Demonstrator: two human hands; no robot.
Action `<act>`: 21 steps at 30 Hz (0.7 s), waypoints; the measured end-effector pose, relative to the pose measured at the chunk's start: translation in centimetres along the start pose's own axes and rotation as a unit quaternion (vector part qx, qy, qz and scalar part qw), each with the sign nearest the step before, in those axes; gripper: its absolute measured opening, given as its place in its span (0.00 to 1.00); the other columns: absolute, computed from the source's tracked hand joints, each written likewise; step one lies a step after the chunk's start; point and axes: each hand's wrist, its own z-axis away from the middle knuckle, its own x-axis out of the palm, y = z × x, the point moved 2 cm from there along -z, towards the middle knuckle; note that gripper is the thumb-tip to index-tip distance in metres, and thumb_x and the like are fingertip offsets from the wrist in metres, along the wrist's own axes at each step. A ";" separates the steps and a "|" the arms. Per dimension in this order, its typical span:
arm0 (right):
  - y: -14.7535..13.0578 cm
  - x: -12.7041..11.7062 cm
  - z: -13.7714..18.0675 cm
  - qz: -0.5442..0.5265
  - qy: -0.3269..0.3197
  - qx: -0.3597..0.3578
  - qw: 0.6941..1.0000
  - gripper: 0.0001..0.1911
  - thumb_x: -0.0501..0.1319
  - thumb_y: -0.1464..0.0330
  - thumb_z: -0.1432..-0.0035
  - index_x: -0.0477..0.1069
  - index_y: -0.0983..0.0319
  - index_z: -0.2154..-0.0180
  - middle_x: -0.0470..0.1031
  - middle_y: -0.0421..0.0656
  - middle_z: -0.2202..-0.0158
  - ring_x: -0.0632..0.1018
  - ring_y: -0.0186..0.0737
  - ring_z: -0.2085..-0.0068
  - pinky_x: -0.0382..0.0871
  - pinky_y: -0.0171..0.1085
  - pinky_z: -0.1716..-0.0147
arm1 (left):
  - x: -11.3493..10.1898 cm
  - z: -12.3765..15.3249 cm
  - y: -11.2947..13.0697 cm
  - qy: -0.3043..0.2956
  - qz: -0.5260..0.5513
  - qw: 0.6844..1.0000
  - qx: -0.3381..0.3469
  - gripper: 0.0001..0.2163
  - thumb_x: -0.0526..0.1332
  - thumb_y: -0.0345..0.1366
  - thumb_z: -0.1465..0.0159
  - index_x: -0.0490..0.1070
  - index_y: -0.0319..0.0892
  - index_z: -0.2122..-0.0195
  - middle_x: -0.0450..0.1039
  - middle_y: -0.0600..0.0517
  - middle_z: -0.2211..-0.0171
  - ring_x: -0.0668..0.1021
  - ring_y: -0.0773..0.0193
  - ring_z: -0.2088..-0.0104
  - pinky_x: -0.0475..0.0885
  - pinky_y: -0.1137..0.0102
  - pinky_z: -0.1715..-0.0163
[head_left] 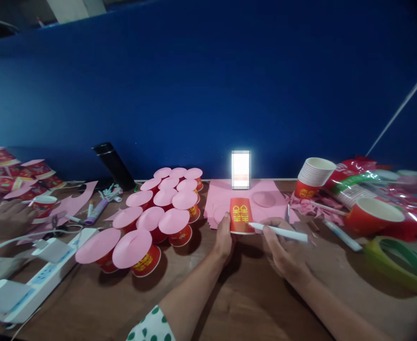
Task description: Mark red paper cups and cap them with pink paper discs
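My left hand point(224, 237) grips an upside-down red paper cup point(241, 215) with yellow characters, pressed onto a stack of pink paper sheets point(265, 208). My right hand point(282, 248) is closed round a white pen point(281, 231) whose tip touches the cup's rim at the paper. A cut pink paper circle point(264, 199) lies on the sheets behind the cup.
Several red cups capped with pink circles point(155, 220) stand at the left. A stack of red cups point(311, 180), a single cup point(371, 215), plastic bags and pink scraps lie at the right. Another person's hand point(5, 220), a power strip point(34, 274) and a black bottle point(114, 166) are at the left.
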 end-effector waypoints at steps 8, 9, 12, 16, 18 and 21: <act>0.1 0.1 0.0 -0.026 -0.019 0.000 0.999 0.09 0.57 0.62 0.43 0.68 0.61 0.68 0.72 0.40 0.75 0.72 0.34 0.76 0.66 0.31 0.78 | -0.5 -0.2 -0.3 0.008 -0.004 1.000 -0.012 0.20 0.61 0.49 0.44 0.74 0.35 0.61 0.78 0.44 0.63 0.76 0.52 0.54 0.66 0.60 0.49; 0.2 0.2 0.0 -0.032 -0.019 0.001 0.999 0.09 0.57 0.62 0.43 0.68 0.61 0.68 0.72 0.40 0.75 0.71 0.34 0.76 0.66 0.31 0.78 | -0.6 -0.2 -0.3 0.011 -0.005 1.000 -0.014 0.21 0.61 0.49 0.44 0.74 0.35 0.60 0.78 0.44 0.63 0.76 0.52 0.54 0.66 0.60 0.49; 0.7 0.3 0.2 -0.052 -0.014 0.010 0.999 0.09 0.57 0.61 0.42 0.67 0.60 0.66 0.71 0.39 0.75 0.70 0.33 0.77 0.65 0.31 0.79 | -0.5 -0.1 -0.2 0.019 -0.007 1.000 -0.007 0.21 0.60 0.49 0.43 0.74 0.35 0.61 0.78 0.44 0.64 0.77 0.52 0.55 0.66 0.60 0.49; 1.1 0.4 0.2 -0.051 -0.018 0.016 0.998 0.10 0.57 0.60 0.41 0.68 0.60 0.66 0.71 0.39 0.76 0.69 0.32 0.78 0.63 0.31 0.80 | -0.4 -0.1 -0.2 0.002 -0.013 1.000 0.002 0.19 0.59 0.48 0.42 0.74 0.35 0.61 0.78 0.45 0.64 0.77 0.53 0.56 0.66 0.61 0.50; 1.3 0.4 0.2 -0.055 -0.024 0.021 0.998 0.10 0.57 0.60 0.42 0.68 0.60 0.66 0.71 0.39 0.75 0.69 0.33 0.78 0.64 0.31 0.80 | -0.5 -0.1 -0.3 -0.002 -0.018 1.000 0.002 0.19 0.58 0.49 0.42 0.74 0.35 0.61 0.78 0.45 0.64 0.77 0.54 0.56 0.67 0.61 0.51; 1.4 0.4 0.3 -0.056 -0.022 0.025 0.998 0.11 0.57 0.59 0.42 0.68 0.61 0.66 0.73 0.40 0.74 0.70 0.33 0.77 0.65 0.31 0.79 | -0.8 -0.3 -0.4 0.004 -0.028 1.000 0.001 0.21 0.58 0.50 0.42 0.74 0.35 0.61 0.78 0.45 0.65 0.77 0.53 0.56 0.67 0.61 0.51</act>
